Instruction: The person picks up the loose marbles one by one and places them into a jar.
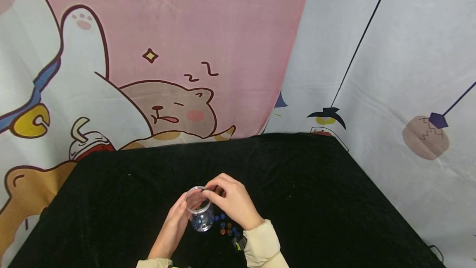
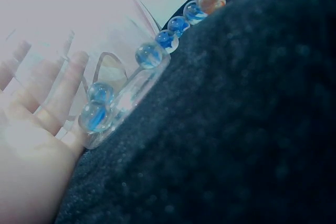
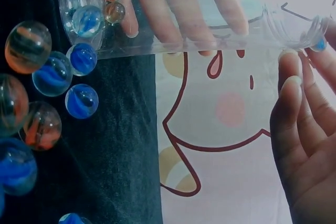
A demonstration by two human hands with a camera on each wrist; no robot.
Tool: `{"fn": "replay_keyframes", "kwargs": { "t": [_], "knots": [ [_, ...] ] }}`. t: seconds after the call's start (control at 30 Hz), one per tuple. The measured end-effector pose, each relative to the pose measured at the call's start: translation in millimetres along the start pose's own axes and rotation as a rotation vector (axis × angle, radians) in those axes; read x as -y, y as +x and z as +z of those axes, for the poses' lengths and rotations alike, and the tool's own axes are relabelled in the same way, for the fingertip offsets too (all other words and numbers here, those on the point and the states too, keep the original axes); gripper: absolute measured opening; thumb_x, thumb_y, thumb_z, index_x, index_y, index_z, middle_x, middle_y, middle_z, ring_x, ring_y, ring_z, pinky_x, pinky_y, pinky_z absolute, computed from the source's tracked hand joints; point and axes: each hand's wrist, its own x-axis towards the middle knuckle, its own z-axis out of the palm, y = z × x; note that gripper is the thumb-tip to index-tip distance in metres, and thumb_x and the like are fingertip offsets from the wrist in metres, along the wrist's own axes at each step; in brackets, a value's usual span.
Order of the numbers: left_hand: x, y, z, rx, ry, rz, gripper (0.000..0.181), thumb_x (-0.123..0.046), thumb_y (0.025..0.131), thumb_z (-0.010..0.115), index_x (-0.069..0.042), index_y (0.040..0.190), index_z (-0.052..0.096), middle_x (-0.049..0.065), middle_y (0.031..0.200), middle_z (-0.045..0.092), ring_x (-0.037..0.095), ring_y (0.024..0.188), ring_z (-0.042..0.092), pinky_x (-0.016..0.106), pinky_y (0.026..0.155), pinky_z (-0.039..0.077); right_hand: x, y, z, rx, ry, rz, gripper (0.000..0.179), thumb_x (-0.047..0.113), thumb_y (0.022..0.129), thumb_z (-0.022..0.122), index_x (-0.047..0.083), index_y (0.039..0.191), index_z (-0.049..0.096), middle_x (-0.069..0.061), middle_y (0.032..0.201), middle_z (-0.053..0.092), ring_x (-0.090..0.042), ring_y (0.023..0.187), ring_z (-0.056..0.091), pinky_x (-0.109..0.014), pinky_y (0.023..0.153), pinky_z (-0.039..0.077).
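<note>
The left hand [image 1: 174, 221] is cupping the jar [image 1: 201, 213] from its left side, the fingers lying along the far wall; it is holding the jar securely. The right hand [image 1: 235, 202] is arching over the rim [image 1: 197, 187] from the right, wrist bent, fingertips gathering close together. Its grip is narrow: thumb and fingers appear to be pinching a blue marble [image 3: 319, 43], though the clear plastic is partly blurring that contact.

The jar is standing open-mouthed on the black cloth [image 1: 334, 202], between both hands. Loose marbles [image 1: 222, 225], blue and orange, are lying just beside its base, below the right wrist, and are crowding that side. The cloth is extending well past the hands to left and right; its far edge is running along the printed backdrop [image 1: 238, 20], well apart from the jar.

The head view is giving the overall layout but is not resolving the pinched marble; the right wrist view is showing it at the rim, along with orange marbles [image 3: 114, 12] through the lower wall. The left wrist view is showing blue-streaked marbles [image 2: 95, 117] sitting low in the jar, near the left palm.
</note>
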Motion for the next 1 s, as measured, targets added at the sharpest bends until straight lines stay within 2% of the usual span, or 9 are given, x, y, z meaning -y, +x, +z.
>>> {"fn": "replay_keyframes", "kwargs": {
  "t": [0.17,0.37,1.0],
  "knots": [
    [0.5,-0.8,0.7,-0.001,0.000,0.017,0.043,-0.029,0.099,0.018,-0.012,0.136,0.031,0.012,0.137,0.036,0.026,0.126,0.033,0.047,0.102,0.020,-0.1,-0.3,0.4,0.018,-0.002,0.002,0.020,0.044,0.083,0.057,0.027,0.091,0.064,0.014,0.086,0.053,-0.001,0.070,0.050,-0.017,0.059,0.045],
    [-2.2,-1.3,2.1,-0.016,-0.009,-0.010,0.042,-0.030,0.099,0.019,-0.013,0.135,0.033,0.009,0.137,0.036,0.025,0.126,0.032,0.048,0.102,0.019,1.1,-0.8,-0.4,0.041,0.000,0.015,0.020,0.042,0.084,0.057,0.026,0.093,0.064,0.014,0.087,0.052,-0.001,0.071,0.050,-0.017,0.060,0.046],
    [-1.5,-2.0,1.5,0.012,-0.008,0.035,0.045,-0.028,0.099,0.017,-0.009,0.137,0.028,0.015,0.138,0.033,0.027,0.127,0.031,0.048,0.103,0.019,-1.9,-1.4,-0.3,0.060,0.019,0.005,0.019,0.042,0.085,0.056,0.027,0.094,0.063,0.011,0.088,0.053,-0.001,0.073,0.050,-0.018,0.060,0.046]
  ]
}}
